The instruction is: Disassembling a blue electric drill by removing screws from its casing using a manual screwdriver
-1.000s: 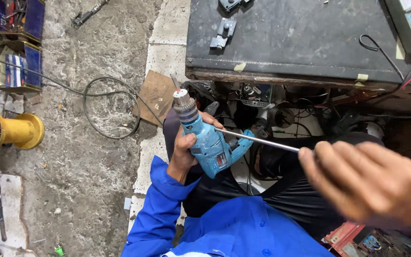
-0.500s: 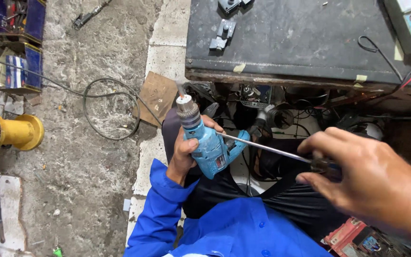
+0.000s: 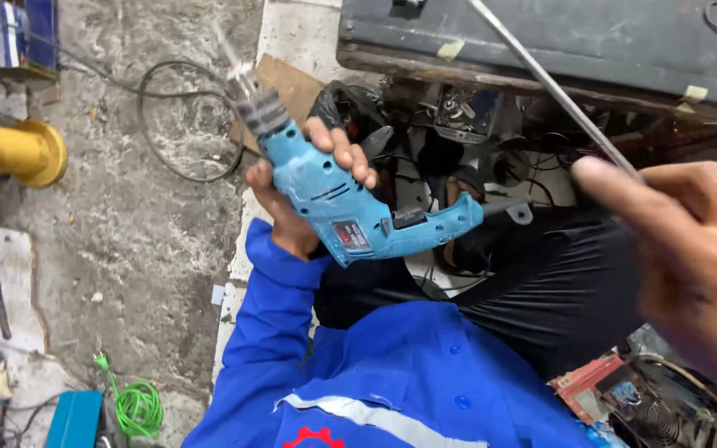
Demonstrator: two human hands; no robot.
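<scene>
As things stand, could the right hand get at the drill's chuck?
Probably yes: the chuck juts bare beyond the left hand, nothing between. But the right hand grips a thin metal rod.

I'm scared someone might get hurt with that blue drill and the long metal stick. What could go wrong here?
1. The left hand holds the blue drill up in the air over the lap, and its chuck looks blurred, maybe spinning. It could catch the blue sleeve.
2. The right hand holds a long metal rod pointing up near the workbench. It might knock things.
3. Loose cables on the floor could trip someone.
</scene>
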